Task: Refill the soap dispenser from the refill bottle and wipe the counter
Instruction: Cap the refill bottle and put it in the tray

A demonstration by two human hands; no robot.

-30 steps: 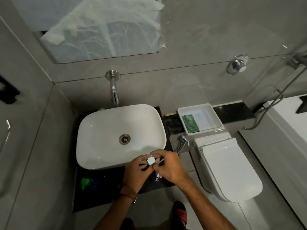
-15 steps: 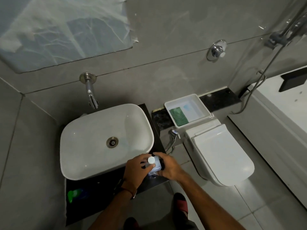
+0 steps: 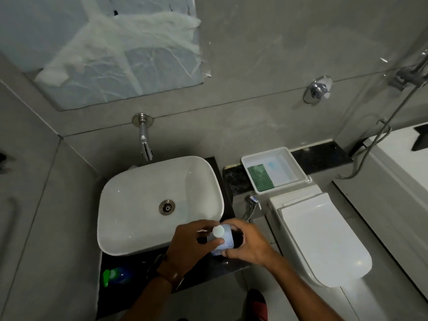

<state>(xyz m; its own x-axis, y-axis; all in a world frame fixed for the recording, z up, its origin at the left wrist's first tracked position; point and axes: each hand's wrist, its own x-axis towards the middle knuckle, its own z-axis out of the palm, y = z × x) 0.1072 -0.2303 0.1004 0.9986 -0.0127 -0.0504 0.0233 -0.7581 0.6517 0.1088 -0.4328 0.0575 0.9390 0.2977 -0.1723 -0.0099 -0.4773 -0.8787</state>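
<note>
A pale blue refill bottle (image 3: 225, 237) with a round white cap (image 3: 218, 231) stands on the black counter (image 3: 203, 272), just right of the white basin (image 3: 139, 205). My left hand (image 3: 190, 246) wraps its fingers round the bottle below the cap. My right hand (image 3: 245, 242) holds the bottle's body from the right, thumb under its lower edge. A blue soap dispenser with a green pump (image 3: 113, 275) lies in shadow at the counter's front left.
A wall tap (image 3: 144, 140) hangs over the basin. To the right are a white tray (image 3: 298, 167) holding a green pad, a closed toilet (image 3: 324, 237), a spray hose (image 3: 251, 205) and a bathtub edge (image 3: 393, 163). My shoe (image 3: 256, 302) shows below.
The hands lowered the capped bottle from above the basin's rim down to the counter. The camera view shifted sideways and back again.
</note>
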